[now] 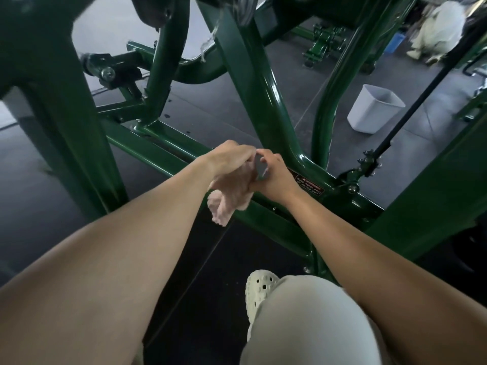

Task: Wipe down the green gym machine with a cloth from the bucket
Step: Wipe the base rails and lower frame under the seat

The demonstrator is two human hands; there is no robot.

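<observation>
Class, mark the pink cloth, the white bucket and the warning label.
pink cloth (220,209): head view, hanging lower end.
white bucket (366,114): head view, outer side wall.
warning label (309,185): head view, middle of sticker.

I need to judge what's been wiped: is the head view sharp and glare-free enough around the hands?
Head view: fairly sharp at the left hand, pink cloth and right hand with its grey object; warning label only partly legible; bright streaks of glare on the green machine tubes; upper frame parts smeared by blur; wide-angle lens bends the edges.
</observation>
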